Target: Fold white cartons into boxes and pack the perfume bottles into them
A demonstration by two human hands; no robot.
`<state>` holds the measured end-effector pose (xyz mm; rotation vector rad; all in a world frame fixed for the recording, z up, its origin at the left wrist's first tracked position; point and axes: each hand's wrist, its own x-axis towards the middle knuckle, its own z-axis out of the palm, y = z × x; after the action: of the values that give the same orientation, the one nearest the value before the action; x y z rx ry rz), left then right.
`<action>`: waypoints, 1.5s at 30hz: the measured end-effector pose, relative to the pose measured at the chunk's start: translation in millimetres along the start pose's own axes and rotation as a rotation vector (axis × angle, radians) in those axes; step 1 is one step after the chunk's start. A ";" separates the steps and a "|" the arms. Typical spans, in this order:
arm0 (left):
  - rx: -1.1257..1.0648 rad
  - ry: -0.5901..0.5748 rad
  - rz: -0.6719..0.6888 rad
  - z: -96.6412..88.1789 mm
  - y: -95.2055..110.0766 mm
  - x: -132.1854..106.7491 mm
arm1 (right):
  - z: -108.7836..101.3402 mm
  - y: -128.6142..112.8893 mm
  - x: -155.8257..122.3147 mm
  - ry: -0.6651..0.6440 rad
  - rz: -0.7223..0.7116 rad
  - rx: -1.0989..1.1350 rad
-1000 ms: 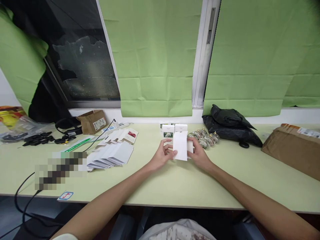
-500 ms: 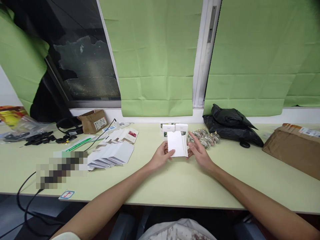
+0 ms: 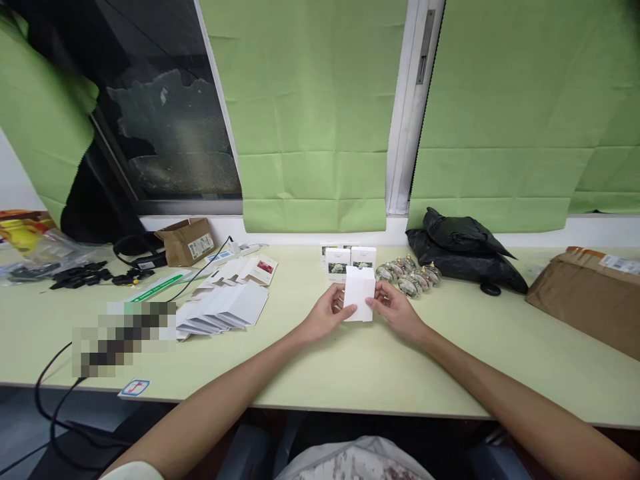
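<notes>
Nearest, over the tabletop [image 3: 370, 380], the left hand [image 3: 327, 312] and right hand [image 3: 397, 310] hold a white carton [image 3: 359, 293] between them. The fingers of both grasp its sides, thumbs against the near face. The carton appears squared into box form; its contents, if any, cannot be told.

To the left, flattened cartons [image 3: 235, 307] lie overlapped in a fan, judged not yet formed. Beyond the right hand, a cluster of rounded items [image 3: 410, 277] with gold-coloured tops lies unboxed. Just behind the carton, printed boxes [image 3: 338, 260] stand upright, judged complete; the carton partly hides one, and they may limit movement away from the person.

Farther back are black bags [image 3: 465, 253] at right and a small cardboard box [image 3: 187, 243] at left. Green curtains [image 3: 315, 120] hang behind.
</notes>
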<state>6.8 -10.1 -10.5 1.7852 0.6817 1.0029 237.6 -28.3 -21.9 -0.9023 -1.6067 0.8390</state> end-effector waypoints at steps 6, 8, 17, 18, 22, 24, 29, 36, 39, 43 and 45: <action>0.201 0.016 0.015 -0.6 8.1 -5.3 | -0.1 -3.7 -2.5 -0.014 -0.016 -0.131; 0.259 0.011 0.021 -1.6 11.5 -6.8 | 0.1 -7.7 -3.7 -0.020 -0.019 -0.174; 0.266 0.021 0.031 3.4 18.8 -8.3 | 3.1 -14.4 -6.4 -0.063 0.016 -0.166; 0.278 0.026 0.024 3.5 18.8 -8.1 | 3.3 -14.1 -6.9 -0.066 0.022 -0.168; 0.304 0.016 0.019 2.2 18.3 -7.4 | 4.7 -13.2 -7.2 -0.074 0.010 -0.108; 0.304 0.010 0.026 2.4 17.9 -7.6 | 5.7 -12.4 -5.9 -0.074 0.001 -0.007; 0.276 -0.012 0.038 4.5 17.6 -7.2 | 3.8 -7.0 -1.0 -0.020 0.032 0.061; 0.347 0.353 0.090 -32.1 0.3 16.7 | -0.6 -1.6 3.1 0.085 0.044 0.043; 0.333 0.476 -0.020 -54.7 -21.4 29.9 | -0.2 0.8 4.0 0.098 0.047 0.043; 0.276 0.430 -0.122 -69.3 -46.0 40.9 | -0.2 4.7 5.8 0.118 0.055 0.051; 0.218 0.352 -0.117 -71.0 -51.2 42.9 | -0.7 6.3 6.8 0.127 0.064 0.054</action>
<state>-33.4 77.1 -27.6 1.7437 1.1388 1.2127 238.2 -19.3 -24.2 -0.9541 -1.4456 0.8482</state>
